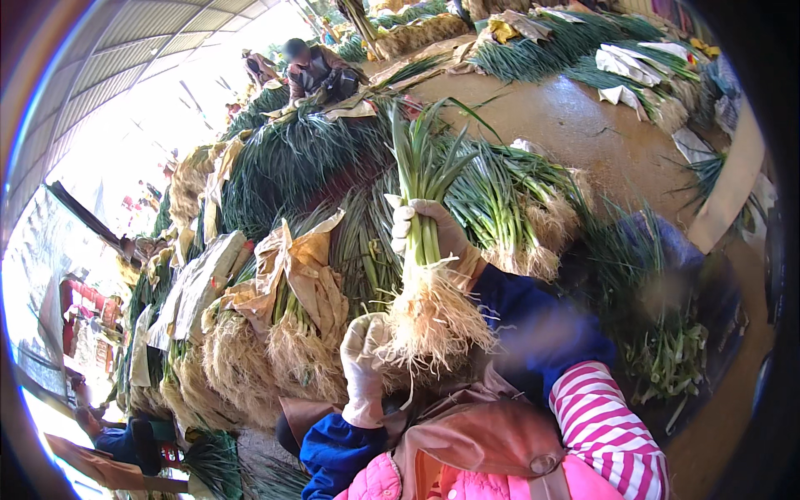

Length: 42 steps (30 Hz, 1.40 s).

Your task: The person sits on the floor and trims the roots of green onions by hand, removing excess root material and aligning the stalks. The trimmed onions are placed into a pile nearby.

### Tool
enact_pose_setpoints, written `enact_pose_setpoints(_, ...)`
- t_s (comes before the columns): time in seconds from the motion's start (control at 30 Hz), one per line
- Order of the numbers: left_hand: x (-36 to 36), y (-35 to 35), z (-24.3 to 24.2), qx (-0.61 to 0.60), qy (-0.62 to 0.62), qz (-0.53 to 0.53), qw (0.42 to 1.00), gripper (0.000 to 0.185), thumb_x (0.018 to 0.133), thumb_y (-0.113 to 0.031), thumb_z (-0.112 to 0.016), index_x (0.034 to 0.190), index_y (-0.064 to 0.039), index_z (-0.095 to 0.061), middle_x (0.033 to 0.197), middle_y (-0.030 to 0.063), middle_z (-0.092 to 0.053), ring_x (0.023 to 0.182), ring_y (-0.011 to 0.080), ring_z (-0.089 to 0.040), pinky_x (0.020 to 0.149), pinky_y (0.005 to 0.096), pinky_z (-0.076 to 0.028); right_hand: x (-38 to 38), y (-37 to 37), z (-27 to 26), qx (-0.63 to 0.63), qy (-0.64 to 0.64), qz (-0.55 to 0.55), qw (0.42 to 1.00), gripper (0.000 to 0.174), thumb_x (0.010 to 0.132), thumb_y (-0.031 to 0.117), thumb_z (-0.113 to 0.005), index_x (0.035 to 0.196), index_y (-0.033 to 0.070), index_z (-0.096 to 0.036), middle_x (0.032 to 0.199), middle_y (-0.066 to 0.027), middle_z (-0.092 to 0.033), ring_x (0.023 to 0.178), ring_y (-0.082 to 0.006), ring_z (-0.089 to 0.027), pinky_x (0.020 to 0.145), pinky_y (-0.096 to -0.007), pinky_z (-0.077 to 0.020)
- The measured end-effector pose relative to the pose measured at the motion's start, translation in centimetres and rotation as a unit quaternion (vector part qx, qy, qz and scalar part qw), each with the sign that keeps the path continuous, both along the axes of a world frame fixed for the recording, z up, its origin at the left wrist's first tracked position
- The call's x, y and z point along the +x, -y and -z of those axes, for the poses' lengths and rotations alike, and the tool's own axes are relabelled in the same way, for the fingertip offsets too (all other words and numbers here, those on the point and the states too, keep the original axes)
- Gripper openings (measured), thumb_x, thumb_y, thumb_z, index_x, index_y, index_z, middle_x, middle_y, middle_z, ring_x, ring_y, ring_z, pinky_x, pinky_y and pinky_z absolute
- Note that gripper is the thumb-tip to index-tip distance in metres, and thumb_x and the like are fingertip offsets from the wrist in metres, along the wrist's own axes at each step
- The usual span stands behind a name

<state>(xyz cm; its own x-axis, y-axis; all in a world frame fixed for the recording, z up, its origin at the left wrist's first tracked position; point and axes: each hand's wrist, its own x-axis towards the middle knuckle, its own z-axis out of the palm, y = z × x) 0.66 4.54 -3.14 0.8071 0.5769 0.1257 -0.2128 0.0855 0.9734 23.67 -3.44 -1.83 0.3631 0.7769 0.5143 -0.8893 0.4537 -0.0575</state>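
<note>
My right hand (437,228), in a white glove, is wrapped around the stalks of a bunch of green onions (424,244). Held upright in front of me, the bunch has its green leaves on top and a thick tuft of pale roots (437,312) hanging below. My left hand (365,356), also gloved, is beside those roots with its fingers curled; whether it grips any strands is hidden. Behind the right forearm lie more green onion bunches (500,219), their roots towards me.
Wrapped green onion bundles (300,350) stand in a row on the left. A large leafy pile (306,156) rises behind them, with a person (322,75) working at it. Trimmed onion scraps (669,356) lie at right. Wet brown floor (587,125) stretches beyond, towards another pile (556,47).
</note>
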Motion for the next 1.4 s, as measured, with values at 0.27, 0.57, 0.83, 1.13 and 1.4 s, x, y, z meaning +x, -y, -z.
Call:
enact_pose_setpoints(0.27, 1.9, 1.9, -4.0, 0.181, -0.058, 0.01, 0.982, 0.02, 0.096, -0.019, -0.062, 0.095, 0.001, -0.064, 0.085, 0.0036, -0.058, 0.078, 0.0116, -0.053, 0.073, 0.0273, -0.043, -1.0, -0.2, 0.0, 0.04, 0.074, -0.006, 0.996, 0.03, 0.091, 0.021, -0.06, 0.115, 0.007, -0.05, 0.08, 0.002, -0.059, 0.075, -0.016, -0.06, 0.074, -0.0332, -0.0493)
enact_pose_setpoints(0.57, 1.9, 2.4, -5.0, 0.471, 0.025, -0.073, 0.879, 0.019, 0.088, -0.02, -0.07, 0.085, -0.003, -0.064, 0.075, 0.0097, -0.057, 0.07, 0.0246, -0.056, 0.067, 0.0354, -0.045, -1.9, 0.2, -0.6, -0.073, 0.151, -0.001, 0.986, 0.029, 0.087, 0.019, -0.062, 0.11, 0.004, -0.052, 0.074, 0.0016, -0.059, 0.069, -0.0132, -0.061, 0.07, -0.0314, -0.0515)
enact_pose_setpoints(0.83, 2.6, 0.7, -3.3, 0.518, -0.01, -0.039, 0.854, 0.019, 0.083, -0.009, -0.07, 0.073, -0.004, -0.055, 0.064, 0.011, -0.053, 0.057, 0.0248, -0.054, 0.054, 0.0367, -0.044, -2.4, -0.7, -0.3, -0.068, 0.233, 0.042, 0.969, 0.05, 0.087, 0.021, -0.063, 0.127, -0.006, -0.05, 0.084, -0.005, -0.058, 0.078, -0.015, -0.059, 0.076, -0.0361, -0.054)
enact_pose_setpoints(1.13, -1.2, -2.9, 3.2, 0.454, -0.247, 0.008, 0.856, 0.023, 0.087, -0.028, -0.065, 0.087, -0.006, -0.064, 0.082, 0.0158, -0.064, 0.079, 0.0341, -0.063, 0.071, 0.0393, -0.05, -1.5, 1.8, -1.9, 0.085, 0.066, -0.004, 0.994, 0.018, 0.092, 0.015, -0.054, 0.107, 0.007, -0.051, 0.069, 0.0043, -0.059, 0.066, -0.0159, -0.063, 0.07, -0.0359, -0.0525)
enact_pose_setpoints(1.4, 0.7, -0.1, -0.3, 0.25, -0.078, 0.042, 0.964, 0.037, 0.089, -0.031, -0.07, 0.111, -0.002, -0.064, 0.099, 0.0103, -0.066, 0.093, 0.018, -0.063, 0.084, 0.0295, -0.049, -2.1, 0.9, -1.6, 0.063, 0.099, -0.018, 0.993, 0.022, 0.093, 0.018, -0.052, 0.112, 0.007, -0.052, 0.072, 0.004, -0.057, 0.069, -0.0151, -0.061, 0.072, -0.0347, -0.0492)
